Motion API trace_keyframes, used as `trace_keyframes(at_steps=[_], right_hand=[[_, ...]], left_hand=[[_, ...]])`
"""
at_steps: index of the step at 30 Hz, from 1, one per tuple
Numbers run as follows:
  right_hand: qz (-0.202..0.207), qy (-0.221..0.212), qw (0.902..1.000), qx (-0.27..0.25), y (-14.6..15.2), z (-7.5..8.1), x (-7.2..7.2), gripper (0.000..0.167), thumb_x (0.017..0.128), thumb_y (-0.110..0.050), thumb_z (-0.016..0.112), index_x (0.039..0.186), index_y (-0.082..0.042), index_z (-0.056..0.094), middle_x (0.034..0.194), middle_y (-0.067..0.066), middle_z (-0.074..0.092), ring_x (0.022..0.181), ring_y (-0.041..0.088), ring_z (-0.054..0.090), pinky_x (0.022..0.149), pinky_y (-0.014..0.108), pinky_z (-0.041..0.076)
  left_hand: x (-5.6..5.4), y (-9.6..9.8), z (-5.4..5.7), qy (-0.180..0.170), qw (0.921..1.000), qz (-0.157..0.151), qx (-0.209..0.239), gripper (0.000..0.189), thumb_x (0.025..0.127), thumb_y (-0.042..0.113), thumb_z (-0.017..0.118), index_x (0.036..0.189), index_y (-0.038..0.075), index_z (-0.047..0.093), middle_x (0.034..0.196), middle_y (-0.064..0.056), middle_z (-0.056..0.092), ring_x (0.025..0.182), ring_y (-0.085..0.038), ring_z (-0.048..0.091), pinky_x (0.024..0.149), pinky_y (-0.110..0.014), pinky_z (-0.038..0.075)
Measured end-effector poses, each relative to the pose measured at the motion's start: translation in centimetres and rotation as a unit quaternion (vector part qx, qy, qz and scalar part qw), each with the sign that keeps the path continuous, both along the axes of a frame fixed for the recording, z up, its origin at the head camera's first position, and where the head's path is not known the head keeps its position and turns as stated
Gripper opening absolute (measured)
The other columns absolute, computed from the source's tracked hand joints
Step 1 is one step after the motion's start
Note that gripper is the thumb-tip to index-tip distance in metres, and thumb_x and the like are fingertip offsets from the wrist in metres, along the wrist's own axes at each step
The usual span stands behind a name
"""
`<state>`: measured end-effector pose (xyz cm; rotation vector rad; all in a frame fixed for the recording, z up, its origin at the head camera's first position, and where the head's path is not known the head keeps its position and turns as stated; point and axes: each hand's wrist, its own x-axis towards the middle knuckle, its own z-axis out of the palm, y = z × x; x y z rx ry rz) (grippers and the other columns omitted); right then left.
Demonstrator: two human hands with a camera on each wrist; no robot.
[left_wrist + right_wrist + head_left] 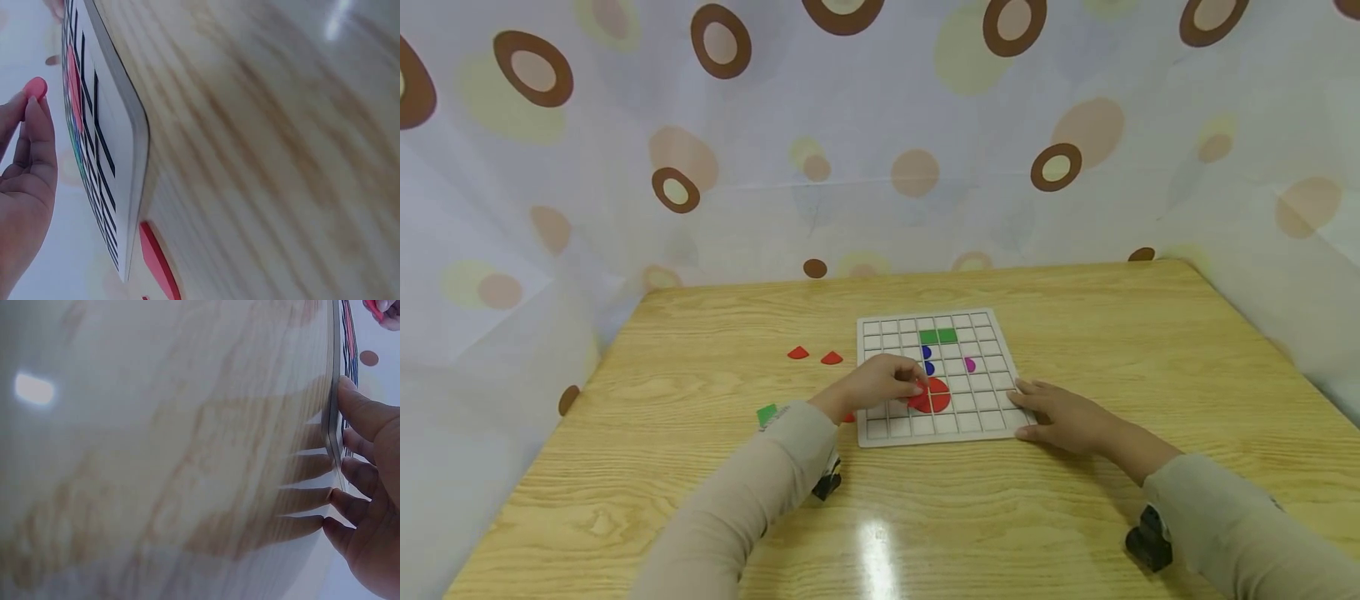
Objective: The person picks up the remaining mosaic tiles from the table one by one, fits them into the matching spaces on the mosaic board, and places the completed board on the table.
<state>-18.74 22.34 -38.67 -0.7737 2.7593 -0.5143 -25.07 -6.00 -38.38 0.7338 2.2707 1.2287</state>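
In the head view a white grid board (985, 421) lies on the table. Between thumb and fingertips, my left hand (880, 382) pinches a small red piece (36, 88), held just over red quarter-circle pieces (938, 397) on the board's lower middle. My right hand (1063, 418) rests along the board's right edge, fingers spread and nearly straight, thumb near the front corner. Higher on the grid are green pieces (938, 337), blue half-circles (929, 367) and one magenta half-circle (970, 365). The left hand hides some cells.
Left of the board, loose red pieces (831, 358) lie on the wooden table (700, 358). A green piece (766, 414) is partly behind the left sleeve (752, 483). One red piece (157, 262) lies close by the board's edge. A patterned cloth (865, 217) stands behind the table.
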Motion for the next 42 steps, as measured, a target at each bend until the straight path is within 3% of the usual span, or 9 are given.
trace_keyframes(at_steps=[8,12,21,28,35,42], right_hand=[[-0.005,-0.003,1.0,-0.006,0.0,0.1,0.1,0.064,0.082,-0.039,0.053,0.128,0.002,0.038,0.133,0.024,0.027,0.12,0.044,0.02,0.092,0.054,0.02],[-0.008,-0.003,1.0,-0.001,0.0,0.1,0.1,0.064,0.082,-0.04,0.054,0.127,0.002,0.039,0.133,0.024,0.028,0.119,0.043,0.021,0.092,0.054,0.02],[-0.01,-0.007,0.9999,0.0,-0.3,0.2,0.1,0.062,0.082,-0.039,0.053,0.126,0.002,0.041,0.132,0.025,0.028,0.119,0.043,0.023,0.092,0.054,0.022],[-0.007,0.004,1.0,-0.001,-0.3,0.0,0.1,0.06,0.082,-0.038,0.054,0.126,0.002,0.042,0.132,0.025,0.029,0.119,0.044,0.023,0.091,0.054,0.023],[-0.006,0.005,1.0,0.002,-0.1,-0.1,0.1,0.061,0.082,-0.04,0.053,0.126,0.0,0.042,0.132,0.024,0.029,0.119,0.043,0.023,0.091,0.054,0.023],[-0.004,0.006,1.0,0.003,-0.1,-0.1,0.1,0.06,0.082,-0.039,0.053,0.126,0.001,0.042,0.132,0.024,0.029,0.119,0.043,0.023,0.091,0.053,0.023]], left_hand=[[0.0,1.9,0.5,0.022,0.9995,-0.003,-0.024,0.011,0.085,0.009,0.054,0.093,0.011,0.062,0.084,0.003,0.057,0.076,-0.009,0.047,0.066,-0.021,0.041],[-0.2,2.9,0.6,0.017,0.9995,0.0,-0.026,0.012,0.085,0.01,0.054,0.094,0.011,0.062,0.087,0.003,0.055,0.079,-0.01,0.048,0.067,-0.022,0.043],[-0.5,5.4,0.7,0.006,0.9996,-0.016,-0.021,0.011,0.085,0.011,0.055,0.094,0.01,0.061,0.077,-0.001,0.058,0.068,-0.011,0.055,0.062,-0.023,0.045],[-0.7,6.9,0.6,0.004,0.9997,-0.019,-0.017,0.011,0.085,0.009,0.054,0.093,0.011,0.062,0.076,0.0,0.057,0.069,-0.009,0.056,0.062,-0.02,0.045],[-0.8,7.9,0.3,0.041,0.9977,-0.021,-0.05,0.006,0.083,0.015,0.058,0.086,0.015,0.063,0.072,0.004,0.058,0.064,-0.007,0.051,0.061,-0.019,0.041],[-0.6,8.5,0.3,0.055,0.9954,-0.015,-0.077,0.007,0.082,0.015,0.06,0.088,0.015,0.063,0.075,0.005,0.057,0.064,-0.008,0.049,0.057,-0.02,0.04]])
